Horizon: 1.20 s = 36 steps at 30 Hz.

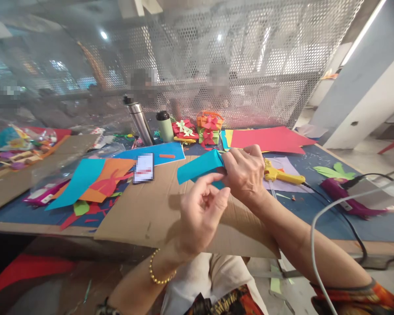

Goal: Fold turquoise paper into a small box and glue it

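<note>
A folded blue paper box is held up over a sheet of cardboard, tilted, with its long side towards the left. My right hand grips its right end from above, the fingers partly hidden behind it. Just below, my left hand has its index finger against the lower edge of the paper. Its thumb stands apart and the other fingers are loosely curled, with nothing seen between them. To the right of my right hand lies a yellow glue gun on a pale purple sheet.
A phone lies on the cardboard's left part. Coloured paper and scraps are further left. Behind stand a steel flask, a green bottle, paper baskets and red sheets. A white cable loops at right.
</note>
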Available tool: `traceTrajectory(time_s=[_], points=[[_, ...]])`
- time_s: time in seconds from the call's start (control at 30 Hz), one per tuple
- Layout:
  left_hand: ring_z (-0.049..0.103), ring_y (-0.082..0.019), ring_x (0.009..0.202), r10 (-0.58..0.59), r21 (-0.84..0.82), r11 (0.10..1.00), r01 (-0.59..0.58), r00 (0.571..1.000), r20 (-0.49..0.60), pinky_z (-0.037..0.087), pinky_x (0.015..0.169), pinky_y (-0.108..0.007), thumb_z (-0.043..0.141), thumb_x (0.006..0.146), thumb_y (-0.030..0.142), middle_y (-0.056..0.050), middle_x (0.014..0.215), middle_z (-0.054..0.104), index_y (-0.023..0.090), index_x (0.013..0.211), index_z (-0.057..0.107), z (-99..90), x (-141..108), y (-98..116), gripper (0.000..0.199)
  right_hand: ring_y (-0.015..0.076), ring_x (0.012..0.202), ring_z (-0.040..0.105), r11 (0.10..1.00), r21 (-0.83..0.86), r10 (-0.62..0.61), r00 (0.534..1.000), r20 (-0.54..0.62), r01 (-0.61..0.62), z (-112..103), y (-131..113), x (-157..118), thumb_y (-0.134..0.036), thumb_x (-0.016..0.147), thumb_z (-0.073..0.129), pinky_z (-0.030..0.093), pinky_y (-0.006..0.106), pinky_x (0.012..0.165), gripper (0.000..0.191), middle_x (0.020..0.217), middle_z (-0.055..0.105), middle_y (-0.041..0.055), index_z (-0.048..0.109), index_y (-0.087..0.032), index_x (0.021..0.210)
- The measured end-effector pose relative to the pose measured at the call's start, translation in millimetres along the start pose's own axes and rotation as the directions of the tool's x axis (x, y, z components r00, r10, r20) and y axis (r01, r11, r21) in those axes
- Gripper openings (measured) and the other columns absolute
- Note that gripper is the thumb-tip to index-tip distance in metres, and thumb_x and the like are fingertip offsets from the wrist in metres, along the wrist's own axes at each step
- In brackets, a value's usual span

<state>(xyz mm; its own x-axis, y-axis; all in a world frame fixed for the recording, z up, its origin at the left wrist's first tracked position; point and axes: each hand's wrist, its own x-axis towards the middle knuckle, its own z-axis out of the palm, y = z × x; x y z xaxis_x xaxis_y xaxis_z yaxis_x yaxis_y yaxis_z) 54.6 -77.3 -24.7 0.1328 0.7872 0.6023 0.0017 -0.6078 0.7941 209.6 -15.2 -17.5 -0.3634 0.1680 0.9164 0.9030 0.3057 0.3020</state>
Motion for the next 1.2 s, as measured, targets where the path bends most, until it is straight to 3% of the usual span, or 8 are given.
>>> traceTrajectory(time_s=[0.03, 0.1, 0.2, 0.3, 0.43, 0.67, 1.0, 1.2], points=[[0.043, -0.007, 0.041, -0.198, -0.235, 0.952, 0.196, 0.980, 0.015, 0.032, 0.043, -0.025, 0.069, 0.100, 0.044, 0.007, 0.064, 0.062, 0.021, 0.112, 0.065, 5.9, -2, 2, 0.026, 0.0157, 0.058, 0.035, 1.000, -0.006, -0.006, 1.000, -0.011, 0.006, -1, 0, 1, -0.012, 0.096, 0.050, 0.026, 0.036, 0.072, 0.029, 0.062, 0.050, -0.0021, 0.049, -0.023, 0.069], [0.040, -0.004, 0.039, -0.411, -0.571, 0.723, 0.389, 0.906, 0.098, 0.028, 0.040, -0.021, 0.079, 0.091, 0.052, 0.008, 0.065, 0.059, 0.020, 0.103, 0.064, 16.7, 0, 6, 0.038, 0.0156, 0.059, 0.036, 1.000, -0.023, -0.010, 1.000, -0.018, 0.010, -4, 0, 2, -0.012, 0.098, 0.048, 0.025, 0.036, 0.073, 0.031, 0.062, 0.049, -0.0022, 0.048, -0.023, 0.069], [0.035, 0.002, 0.036, -0.472, -0.782, 0.473, 0.406, 0.866, 0.164, 0.028, 0.040, -0.017, 0.095, 0.073, 0.049, 0.011, 0.063, 0.053, 0.018, 0.076, 0.054, 27.7, 10, 9, 0.051, 0.0152, 0.059, 0.037, 0.998, -0.066, -0.024, 0.999, -0.035, 0.022, -7, 0, 4, -0.011, 0.101, 0.044, 0.026, 0.035, 0.074, 0.035, 0.061, 0.048, -0.0024, 0.047, -0.022, 0.068], [0.035, 0.002, 0.032, -0.498, -0.843, 0.365, 0.395, 0.848, 0.182, 0.027, 0.036, -0.016, 0.103, 0.058, 0.044, 0.012, 0.054, 0.050, 0.018, 0.063, 0.046, 33.2, 20, 9, 0.063, 0.0152, 0.058, 0.036, 0.993, -0.109, -0.056, 0.997, -0.060, 0.049, -7, -1, 5, -0.010, 0.102, 0.045, 0.027, 0.035, 0.074, 0.037, 0.060, 0.047, -0.0030, 0.047, -0.023, 0.067], [0.040, -0.002, 0.030, -0.511, -0.854, 0.367, 0.369, 0.847, 0.145, 0.028, 0.034, -0.017, 0.103, 0.056, 0.043, 0.011, 0.045, 0.045, 0.018, 0.053, 0.042, 36.3, 25, 3, 0.066, 0.0163, 0.060, 0.035, 0.991, -0.110, -0.088, 0.994, -0.064, 0.080, -7, -4, 4, -0.010, 0.102, 0.044, 0.027, 0.035, 0.075, 0.038, 0.060, 0.044, -0.0031, 0.048, -0.023, 0.066], [0.040, -0.002, 0.032, -0.533, -0.843, 0.409, 0.350, 0.841, 0.091, 0.031, 0.038, -0.017, 0.089, 0.079, 0.032, 0.009, 0.042, 0.043, 0.018, 0.050, 0.046, 35.3, 23, 1, 0.053, 0.0165, 0.063, 0.035, 0.994, -0.065, -0.095, 0.993, -0.073, 0.090, -5, -6, 1, -0.010, 0.102, 0.046, 0.027, 0.036, 0.078, 0.036, 0.062, 0.044, -0.0033, 0.052, -0.022, 0.069], [0.034, -0.002, 0.031, -0.654, -0.869, 0.276, 0.411, 0.743, 0.144, 0.028, 0.039, -0.017, 0.065, 0.100, 0.019, 0.008, 0.040, 0.040, 0.017, 0.048, 0.044, 29.6, 28, 7, 0.056, 0.0175, 0.064, 0.036, 0.987, -0.126, -0.108, 0.993, -0.055, 0.101, -3, -7, 0, -0.008, 0.102, 0.044, 0.028, 0.035, 0.079, 0.037, 0.061, 0.043, -0.0031, 0.051, -0.022, 0.069], [0.028, -0.002, 0.030, -0.711, -0.847, 0.304, 0.437, 0.696, 0.104, 0.023, 0.037, -0.017, 0.073, 0.098, 0.029, 0.009, 0.038, 0.035, 0.018, 0.046, 0.037, 30.1, 33, 11, 0.065, 0.0165, 0.064, 0.036, 0.987, -0.083, -0.142, 0.988, -0.061, 0.137, -3, -7, -1, -0.009, 0.102, 0.046, 0.027, 0.036, 0.079, 0.037, 0.061, 0.043, -0.0034, 0.050, -0.022, 0.068]])
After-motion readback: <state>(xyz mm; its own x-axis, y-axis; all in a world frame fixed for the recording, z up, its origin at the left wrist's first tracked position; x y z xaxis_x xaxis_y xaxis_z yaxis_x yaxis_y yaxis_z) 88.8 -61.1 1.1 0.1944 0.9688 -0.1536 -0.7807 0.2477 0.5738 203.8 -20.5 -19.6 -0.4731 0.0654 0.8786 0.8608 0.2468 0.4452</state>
